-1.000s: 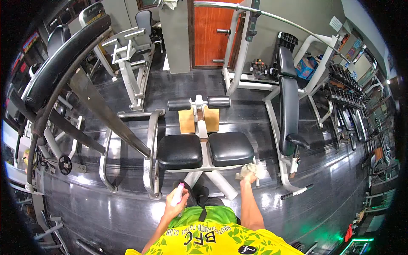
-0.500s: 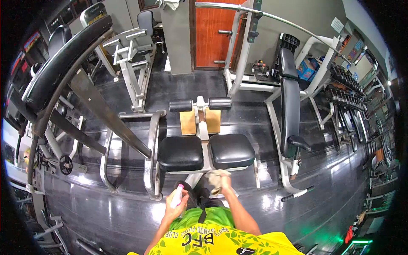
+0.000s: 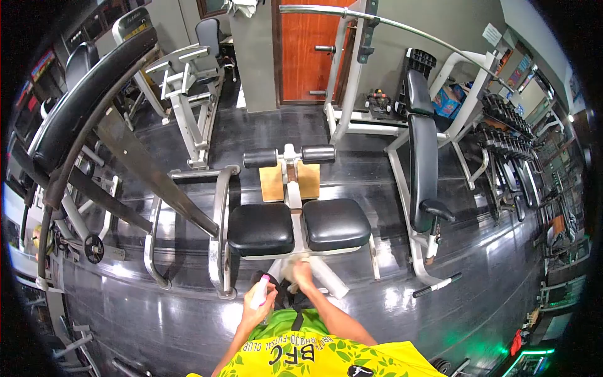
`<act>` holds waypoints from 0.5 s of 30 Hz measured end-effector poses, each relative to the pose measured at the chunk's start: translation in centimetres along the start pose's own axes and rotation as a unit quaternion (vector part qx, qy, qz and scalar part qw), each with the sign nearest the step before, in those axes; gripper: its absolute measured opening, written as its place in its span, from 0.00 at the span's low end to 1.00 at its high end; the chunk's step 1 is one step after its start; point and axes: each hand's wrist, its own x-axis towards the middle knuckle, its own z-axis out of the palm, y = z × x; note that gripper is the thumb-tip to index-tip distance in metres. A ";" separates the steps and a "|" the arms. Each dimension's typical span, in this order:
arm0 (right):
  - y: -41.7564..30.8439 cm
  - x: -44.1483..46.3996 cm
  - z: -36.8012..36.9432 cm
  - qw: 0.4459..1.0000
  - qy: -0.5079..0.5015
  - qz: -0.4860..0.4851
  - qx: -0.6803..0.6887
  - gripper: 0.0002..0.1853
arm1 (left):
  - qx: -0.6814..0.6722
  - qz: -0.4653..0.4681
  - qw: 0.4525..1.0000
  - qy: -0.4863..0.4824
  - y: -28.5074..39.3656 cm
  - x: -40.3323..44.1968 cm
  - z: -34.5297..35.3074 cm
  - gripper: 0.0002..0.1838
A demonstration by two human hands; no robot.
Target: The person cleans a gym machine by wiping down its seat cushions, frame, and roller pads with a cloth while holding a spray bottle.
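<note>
My left hand [image 3: 264, 301] is wrapped round a white spray bottle [image 3: 259, 291] with a pink top, held low in front of my body. To its right, my right hand [image 3: 301, 271] grips a pale cloth [image 3: 291, 269], slightly blurred, just below the front edge of the bench. Two black padded seats, the left one [image 3: 260, 229] and the right one [image 3: 336, 225], lie side by side on the white frame beyond my hands. Past them stand two black rollers [image 3: 260, 158] and a wooden footplate [image 3: 272, 183].
A large machine with a long black pad [image 3: 94, 88] rises at the left. An upright black bench [image 3: 424, 169] stands at the right, near a barbell [image 3: 402, 28] on a rack. Dumbbells [image 3: 505, 141] fill a rack farther right. A red door [image 3: 308, 56] is at the back.
My right hand has moved left with the cloth, from the right end of the bench's front edge to near its middle. My left hand stays nearly in place with the bottle.
</note>
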 end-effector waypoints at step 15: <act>6.3 5.1 -14.6 0.859 0.219 0.003 0.464 0.17 | -0.004 -0.001 1.000 0.028 0.0 -0.4 -0.7 0.08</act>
